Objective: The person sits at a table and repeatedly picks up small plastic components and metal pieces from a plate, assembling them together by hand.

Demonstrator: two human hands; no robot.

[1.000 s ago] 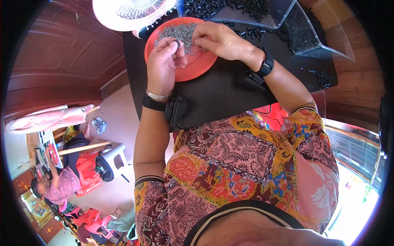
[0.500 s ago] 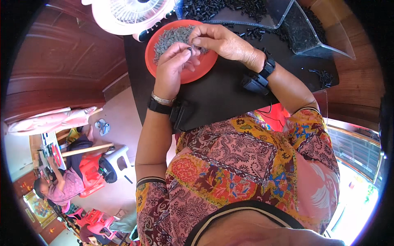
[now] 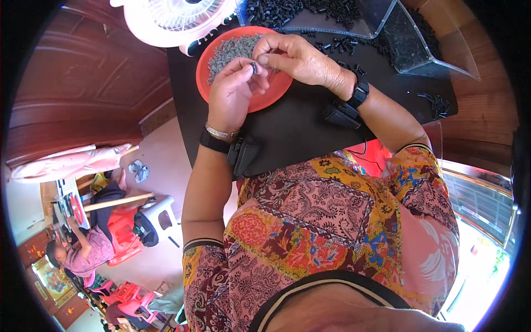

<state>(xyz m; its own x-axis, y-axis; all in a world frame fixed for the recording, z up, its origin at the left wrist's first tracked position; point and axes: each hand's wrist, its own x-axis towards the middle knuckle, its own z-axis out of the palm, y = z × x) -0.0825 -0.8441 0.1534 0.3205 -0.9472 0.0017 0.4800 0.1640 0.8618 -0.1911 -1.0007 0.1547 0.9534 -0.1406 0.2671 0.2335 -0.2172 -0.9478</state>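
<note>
My left hand is pinched on a small black cylindrical part between thumb and forefinger, above a red bowl. Thumb and forefinger of my right hand are pressed together just right of that part. Whatever lies between those right fingertips is too small to make out. Many small grey pieces fill the bowl beneath both hands.
A pink and white fan stands at the table's far left. Clear bins of black parts line the far side. Loose black parts lie on the black table at right. Another person sits at far left.
The black part in my left fingers has tilted slightly. Both hands have stayed nearly in place over the bowl.
</note>
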